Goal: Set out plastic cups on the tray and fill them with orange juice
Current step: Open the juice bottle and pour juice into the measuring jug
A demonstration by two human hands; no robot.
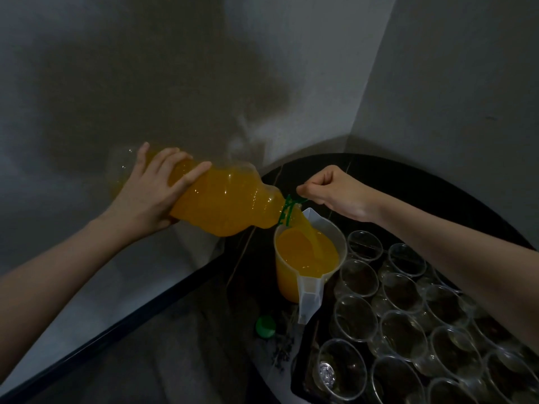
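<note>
Left hand (151,193) gripping tipped bottle (221,199), right hand (335,191) fisted on green neck strap (291,207), jug (309,258) nearly full beside tray (306,360) of empty cups (358,278): likely overflow if tilted further.

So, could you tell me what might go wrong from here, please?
1. The jug looks nearly full while juice streams from the bottle; it may overflow onto the table.
2. The left hand supports the heavy tilted bottle near its base, and the right hand only pinches the green ring; a slip could swamp the empty cups.
</note>
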